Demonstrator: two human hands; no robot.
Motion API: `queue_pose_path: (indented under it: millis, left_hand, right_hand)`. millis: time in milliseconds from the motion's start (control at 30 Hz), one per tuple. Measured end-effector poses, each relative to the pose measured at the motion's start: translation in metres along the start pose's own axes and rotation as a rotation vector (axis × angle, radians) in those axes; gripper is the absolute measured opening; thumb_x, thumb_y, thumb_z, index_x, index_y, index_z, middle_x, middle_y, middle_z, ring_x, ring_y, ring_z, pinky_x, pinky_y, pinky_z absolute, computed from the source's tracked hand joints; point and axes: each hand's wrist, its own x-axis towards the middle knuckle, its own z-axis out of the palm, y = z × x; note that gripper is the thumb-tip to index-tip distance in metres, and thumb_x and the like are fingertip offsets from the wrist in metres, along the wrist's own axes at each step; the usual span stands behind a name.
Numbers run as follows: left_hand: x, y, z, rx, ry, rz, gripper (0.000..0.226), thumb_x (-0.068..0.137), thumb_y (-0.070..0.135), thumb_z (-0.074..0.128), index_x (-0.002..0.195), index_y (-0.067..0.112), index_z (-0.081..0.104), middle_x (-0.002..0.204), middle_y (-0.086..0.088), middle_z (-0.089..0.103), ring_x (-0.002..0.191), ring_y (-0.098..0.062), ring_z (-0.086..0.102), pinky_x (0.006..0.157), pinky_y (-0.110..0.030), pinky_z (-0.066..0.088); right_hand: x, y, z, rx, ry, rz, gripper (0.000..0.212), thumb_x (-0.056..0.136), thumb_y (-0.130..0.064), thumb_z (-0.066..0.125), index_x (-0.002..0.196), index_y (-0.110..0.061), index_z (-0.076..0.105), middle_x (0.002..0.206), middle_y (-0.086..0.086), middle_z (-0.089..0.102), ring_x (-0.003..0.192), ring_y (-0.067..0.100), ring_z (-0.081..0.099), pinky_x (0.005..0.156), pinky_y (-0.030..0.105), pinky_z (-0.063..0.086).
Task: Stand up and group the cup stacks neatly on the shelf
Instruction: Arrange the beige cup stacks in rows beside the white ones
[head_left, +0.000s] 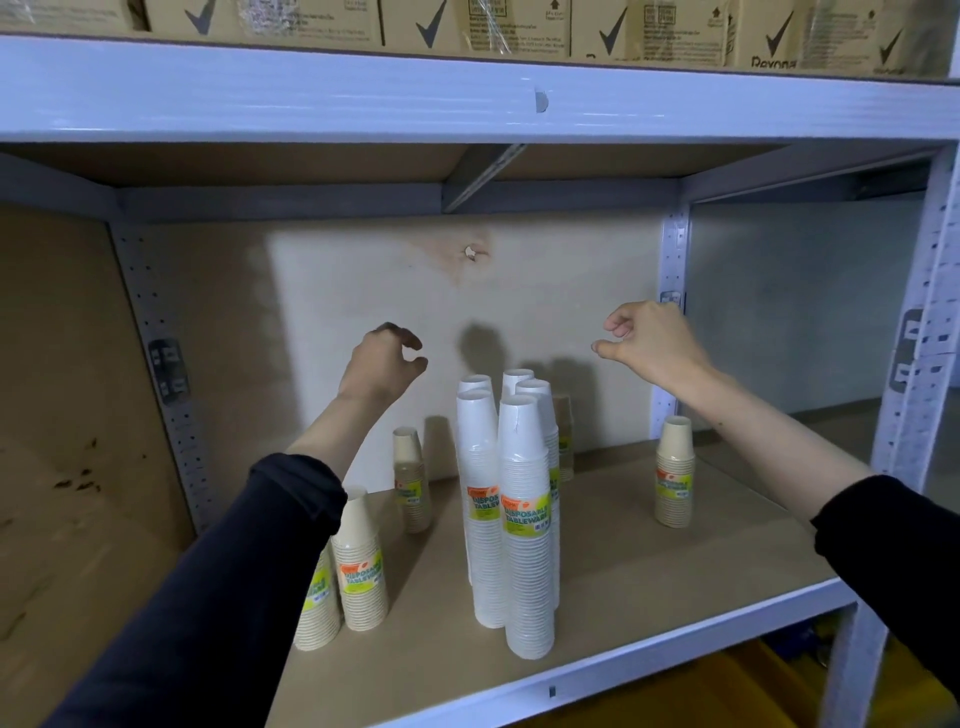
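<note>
Several tall white cup stacks (524, 519) stand upright and close together in the middle of the shelf board (675, 561). Short beige cup stacks stand apart from them: two at the front left (358, 566), one behind them (410, 478), one at the right (674, 478), and one partly hidden behind the white group (563, 436). My left hand (382, 364) hovers above and left of the white stacks, fingers loosely curled, holding nothing. My right hand (649, 340) hovers above and right of them, fingers also loosely curled and empty.
A white metal shelf beam (467, 104) runs overhead with cardboard boxes (519, 26) on top. Perforated uprights stand at the back left (171, 395) and at the right (904, 415). A plywood back panel (415, 291) closes the bay. Something yellow (753, 691) lies below the shelf.
</note>
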Motion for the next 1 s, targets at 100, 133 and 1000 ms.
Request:
queue_pose_path:
  millis: [100, 133, 1000]
  left_hand:
    - [0.002, 0.015, -0.007, -0.01, 0.012, 0.029, 0.029, 0.088, 0.017, 0.059, 0.116, 0.007, 0.063, 0.129, -0.01, 0.057, 0.116, -0.028, 0.055, 0.092, -0.03, 0.044]
    - [0.002, 0.02, -0.008, -0.009, 0.016, 0.039, 0.029, 0.089, 0.017, 0.059, 0.116, 0.008, 0.063, 0.129, -0.009, 0.057, 0.116, -0.028, 0.055, 0.092, -0.031, 0.044]
    - [0.001, 0.191, 0.141, -0.03, -0.262, 0.11, 0.035, 0.089, 0.012, 0.053, 0.121, -0.002, 0.058, 0.13, -0.018, 0.051, 0.119, -0.034, 0.052, 0.098, -0.036, 0.044]
  right_hand:
    - [-0.001, -0.001, -0.007, -0.01, 0.013, -0.012, 0.035, 0.079, -0.017, 0.066, 0.109, 0.001, 0.064, 0.108, 0.018, 0.068, 0.108, 0.031, 0.058, 0.091, 0.034, 0.047]
    - [-0.001, -0.001, -0.009, -0.014, 0.015, -0.015, 0.035, 0.08, -0.017, 0.066, 0.109, 0.002, 0.064, 0.108, 0.018, 0.068, 0.108, 0.031, 0.058, 0.091, 0.035, 0.047]
    - [-0.007, 0.13, 0.001, -0.016, -0.109, 0.289, 0.027, 0.077, -0.018, 0.069, 0.101, -0.006, 0.068, 0.109, 0.016, 0.066, 0.105, 0.032, 0.061, 0.089, 0.034, 0.048]
